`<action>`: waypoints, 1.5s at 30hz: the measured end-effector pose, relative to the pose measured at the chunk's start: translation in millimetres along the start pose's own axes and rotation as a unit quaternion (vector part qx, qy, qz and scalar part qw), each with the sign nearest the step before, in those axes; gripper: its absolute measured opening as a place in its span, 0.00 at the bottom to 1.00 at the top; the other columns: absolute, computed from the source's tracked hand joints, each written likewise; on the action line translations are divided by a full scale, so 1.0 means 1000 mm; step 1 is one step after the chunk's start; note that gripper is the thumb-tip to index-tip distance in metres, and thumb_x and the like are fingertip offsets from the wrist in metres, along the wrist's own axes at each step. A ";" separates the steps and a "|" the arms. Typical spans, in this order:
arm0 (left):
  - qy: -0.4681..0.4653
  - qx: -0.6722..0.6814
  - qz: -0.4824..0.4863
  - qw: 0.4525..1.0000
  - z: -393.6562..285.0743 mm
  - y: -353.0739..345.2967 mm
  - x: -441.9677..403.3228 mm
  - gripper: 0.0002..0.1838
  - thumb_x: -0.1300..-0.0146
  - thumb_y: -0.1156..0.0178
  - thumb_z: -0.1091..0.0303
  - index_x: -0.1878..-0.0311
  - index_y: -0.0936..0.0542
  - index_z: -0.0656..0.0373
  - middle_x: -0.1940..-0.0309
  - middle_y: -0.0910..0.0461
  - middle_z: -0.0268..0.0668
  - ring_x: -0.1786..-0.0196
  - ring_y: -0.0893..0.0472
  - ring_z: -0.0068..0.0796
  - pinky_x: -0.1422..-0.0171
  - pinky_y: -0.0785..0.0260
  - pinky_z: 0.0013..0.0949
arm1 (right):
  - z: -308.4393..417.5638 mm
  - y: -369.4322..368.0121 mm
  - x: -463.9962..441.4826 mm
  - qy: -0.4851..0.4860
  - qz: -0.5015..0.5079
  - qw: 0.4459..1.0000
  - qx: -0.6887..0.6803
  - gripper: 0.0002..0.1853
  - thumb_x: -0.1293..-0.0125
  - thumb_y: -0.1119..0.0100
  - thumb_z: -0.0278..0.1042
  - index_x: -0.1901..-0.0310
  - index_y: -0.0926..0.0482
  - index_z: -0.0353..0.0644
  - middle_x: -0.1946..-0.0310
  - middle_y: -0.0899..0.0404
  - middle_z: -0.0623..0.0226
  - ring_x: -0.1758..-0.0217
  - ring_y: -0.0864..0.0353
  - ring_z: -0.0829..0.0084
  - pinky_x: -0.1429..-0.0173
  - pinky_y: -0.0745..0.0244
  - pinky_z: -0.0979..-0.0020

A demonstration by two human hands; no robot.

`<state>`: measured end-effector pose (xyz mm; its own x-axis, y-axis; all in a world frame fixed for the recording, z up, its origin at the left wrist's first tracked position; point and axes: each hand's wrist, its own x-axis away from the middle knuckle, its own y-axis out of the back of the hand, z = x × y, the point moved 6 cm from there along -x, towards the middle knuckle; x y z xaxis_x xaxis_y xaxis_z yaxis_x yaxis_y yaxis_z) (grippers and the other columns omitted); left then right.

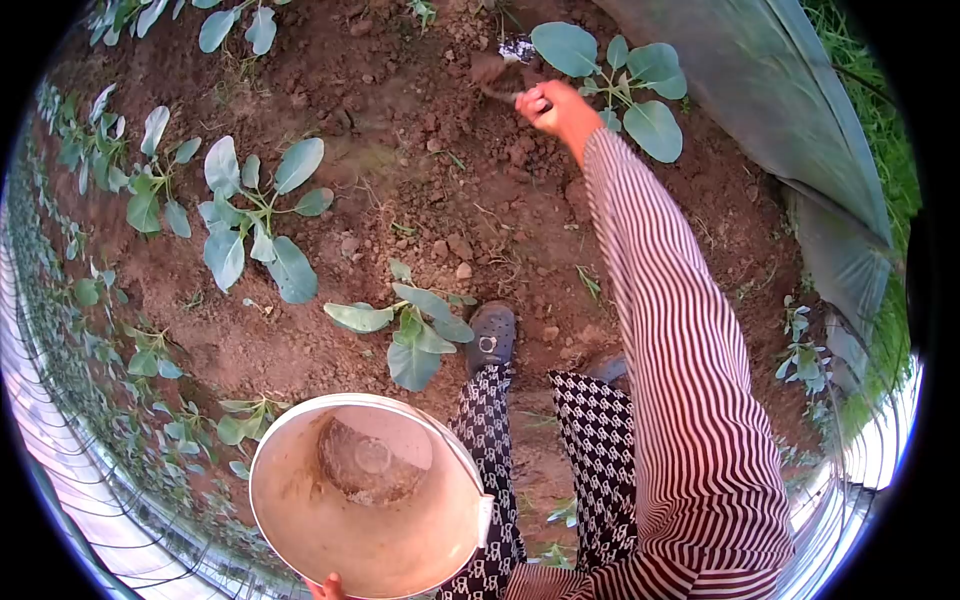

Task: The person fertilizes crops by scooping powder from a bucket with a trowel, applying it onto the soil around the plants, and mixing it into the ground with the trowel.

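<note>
My left hand (328, 588) shows only a few fingers at the bottom edge, closed on the side of a white bucket (285, 480). The bucket tilts toward me, with a greyish, grainy residue (370, 465) at its bottom. Stretched far forward, my right hand (548, 105) is closed on a small scoop-like thing (492, 78), brownish and blurred against the soil. Just beyond it lies a bright white patch (517, 48) that I cannot make out clearly. A broad-leaved seedling (620, 85) grows right beside this hand.
Several similar leafy plants (262, 220) stand in rows on brown soil (400, 130) to the left. One plant (410, 330) grows close to my shoe (491, 335). A green plastic sheet (770, 100) borders the right side, with grass (865, 120) behind it.
</note>
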<state>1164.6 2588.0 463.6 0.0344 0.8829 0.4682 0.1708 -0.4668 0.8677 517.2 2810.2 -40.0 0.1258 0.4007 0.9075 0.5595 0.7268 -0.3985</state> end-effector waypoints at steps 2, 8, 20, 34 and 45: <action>-0.052 -0.038 -0.001 0.998 -0.008 -0.001 0.003 0.28 0.42 0.40 0.60 0.42 0.28 0.66 0.44 0.26 0.49 0.48 0.26 0.39 0.44 0.31 0.42 | 0.018 -0.018 0.016 0.077 -0.021 0.993 0.083 0.13 0.38 0.67 0.21 0.53 0.40 0.24 0.69 0.33 0.55 0.85 0.41 0.81 0.87 0.45 0.82; 0.018 0.124 0.001 0.992 -0.058 -0.021 0.012 0.30 0.45 0.37 0.63 0.40 0.31 0.65 0.44 0.27 0.50 0.47 0.26 0.39 0.43 0.31 0.44 | -0.016 0.020 0.046 0.047 -0.013 0.978 0.203 0.09 0.33 0.61 0.26 0.58 0.37 0.26 0.74 0.33 0.61 0.83 0.39 0.84 0.88 0.47 0.83; -0.179 0.179 0.138 0.958 -0.192 -0.068 0.033 0.36 0.49 0.29 0.75 0.37 0.35 0.66 0.55 0.26 0.36 0.57 0.24 0.23 0.54 0.29 0.26 | -0.122 0.076 0.447 0.080 0.108 0.860 0.493 0.25 0.30 0.55 0.36 0.33 0.36 0.38 0.78 0.28 0.75 0.87 0.40 0.89 0.89 0.43 0.85; -0.320 0.154 0.242 0.903 -0.271 -0.109 0.177 0.33 0.49 0.32 0.79 0.39 0.34 0.67 0.59 0.24 0.35 0.61 0.24 0.19 0.57 0.29 0.22 | -0.271 0.162 0.359 0.260 -0.079 0.593 0.758 0.13 0.39 0.49 0.30 0.58 0.25 0.28 0.70 0.21 0.41 0.61 0.21 0.42 0.57 0.25 0.52; -0.378 0.105 0.232 0.890 -0.284 -0.147 0.191 0.31 0.48 0.32 0.78 0.40 0.32 0.68 0.60 0.23 0.35 0.62 0.24 0.19 0.58 0.30 0.21 | -0.215 0.227 0.423 0.132 0.068 0.867 0.476 0.22 0.34 0.47 0.35 0.40 0.26 0.39 0.80 0.25 0.71 0.87 0.33 0.84 0.85 0.37 0.78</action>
<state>865.9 2811.2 472.4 0.7885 0.4155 0.4535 0.1423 -0.8406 0.5226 873.4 3024.6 281.5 0.3913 0.4688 0.7919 -0.3898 0.8639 -0.3189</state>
